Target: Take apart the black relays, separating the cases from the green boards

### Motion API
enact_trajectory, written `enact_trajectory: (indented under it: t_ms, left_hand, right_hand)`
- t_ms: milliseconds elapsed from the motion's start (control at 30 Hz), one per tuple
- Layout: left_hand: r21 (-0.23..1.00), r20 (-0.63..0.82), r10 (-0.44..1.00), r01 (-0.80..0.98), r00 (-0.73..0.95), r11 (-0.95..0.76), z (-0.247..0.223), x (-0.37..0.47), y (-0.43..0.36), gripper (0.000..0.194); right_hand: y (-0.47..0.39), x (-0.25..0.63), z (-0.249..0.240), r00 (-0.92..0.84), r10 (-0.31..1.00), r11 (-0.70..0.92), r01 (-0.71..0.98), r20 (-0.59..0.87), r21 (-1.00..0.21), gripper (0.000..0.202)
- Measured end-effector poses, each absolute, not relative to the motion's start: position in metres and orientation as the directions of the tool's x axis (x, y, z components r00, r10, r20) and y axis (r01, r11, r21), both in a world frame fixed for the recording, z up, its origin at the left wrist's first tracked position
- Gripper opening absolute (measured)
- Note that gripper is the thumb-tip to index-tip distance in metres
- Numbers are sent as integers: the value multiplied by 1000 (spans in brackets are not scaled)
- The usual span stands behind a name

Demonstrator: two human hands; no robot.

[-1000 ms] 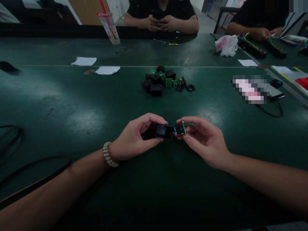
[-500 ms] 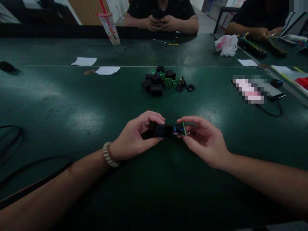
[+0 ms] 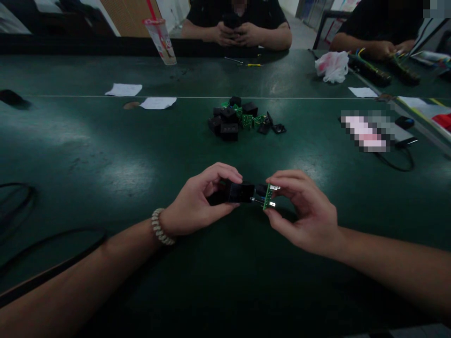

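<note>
My left hand [image 3: 197, 202] grips a small black plastic housing [image 3: 239, 192] just above the dark green table [image 3: 105, 155]. My right hand [image 3: 303, 211] pinches a small green circuit board [image 3: 268, 197] with metal prongs, held on edge at the housing's open right end. Board and housing touch or nearly touch; how far the board's parts sit inside is hidden. A bead bracelet [image 3: 160, 227] is on my left wrist.
A heap of black housings and green boards [image 3: 239, 119] lies farther back in the middle. Paper slips [image 3: 157, 102], a tall cup [image 3: 160, 40], a white bag [image 3: 331, 65] and black cables [image 3: 45, 244] are around. A person opposite holds a phone [image 3: 232, 21]; another person's hand [image 3: 382, 47] works at the far right.
My right hand has turned the green board so its prongs face up-right and shifted slightly right. My left hand and the housing stay almost still.
</note>
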State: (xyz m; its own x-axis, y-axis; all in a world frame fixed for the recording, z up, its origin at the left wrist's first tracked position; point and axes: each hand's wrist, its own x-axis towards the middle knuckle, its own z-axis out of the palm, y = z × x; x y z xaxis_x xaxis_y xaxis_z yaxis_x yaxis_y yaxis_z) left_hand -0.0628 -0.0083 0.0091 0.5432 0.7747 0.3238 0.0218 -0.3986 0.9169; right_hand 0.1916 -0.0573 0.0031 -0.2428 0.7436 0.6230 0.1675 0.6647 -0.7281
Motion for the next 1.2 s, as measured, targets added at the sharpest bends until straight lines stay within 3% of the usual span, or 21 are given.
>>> enact_trajectory:
  t_ms: [233, 633, 967, 1200]
  left_hand:
    - [925, 299, 788, 41, 538, -379, 10, -63, -9, 33]
    - [939, 311, 779, -50, 545, -340, 9, -62, -9, 42]
    - [919, 342, 752, -35, 563, -392, 11, -61, -10, 43]
    - [925, 322, 760, -17, 565, -380, 13, -60, -11, 41]
  right_hand:
    - [-57, 190, 4, -243, 732, 680, 198, 636, -706, 55]
    - [-56, 193, 12, -382, 550, 824, 393, 743, -408, 41]
    - [-57, 197, 10, -537, 472, 868, 423, 699, -260, 37]
    - [-56, 195, 16, -550, 451, 871, 444, 703, -211, 30]
